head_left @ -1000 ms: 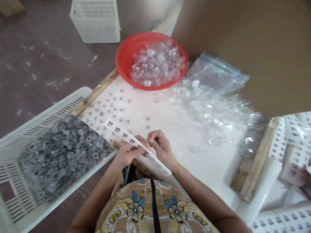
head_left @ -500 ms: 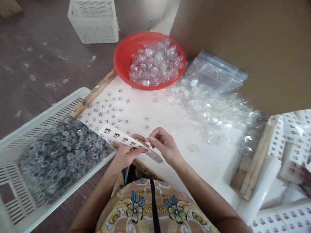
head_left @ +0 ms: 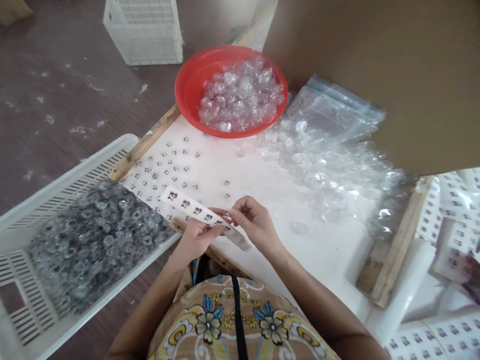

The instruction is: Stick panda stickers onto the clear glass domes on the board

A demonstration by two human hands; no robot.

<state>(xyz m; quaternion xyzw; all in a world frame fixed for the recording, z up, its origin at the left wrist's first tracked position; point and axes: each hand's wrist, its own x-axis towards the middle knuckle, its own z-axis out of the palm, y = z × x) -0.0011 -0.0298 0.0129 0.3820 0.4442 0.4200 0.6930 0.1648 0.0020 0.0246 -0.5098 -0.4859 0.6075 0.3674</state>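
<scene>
Printed strip point(head_left: 191, 206) in L hand point(head_left: 197, 237), R hand point(head_left: 256, 222) pinched near it.

A dark, white-flecked floor point(head_left: 112, 107) borders a white, wood-edged tabletop point(head_left: 268, 175), a brown panel point(head_left: 382, 65) beyond

My apron point(head_left: 258, 300) is tan with yellow flowers, blue leaves and a black stripe down the middle. The strip point(head_left: 185, 203) is white, printed with small dark figures. The bowl point(head_left: 187, 95) is red, the table point(head_left: 270, 200) white, the crate point(head_left: 150, 37) off-white.
</scene>
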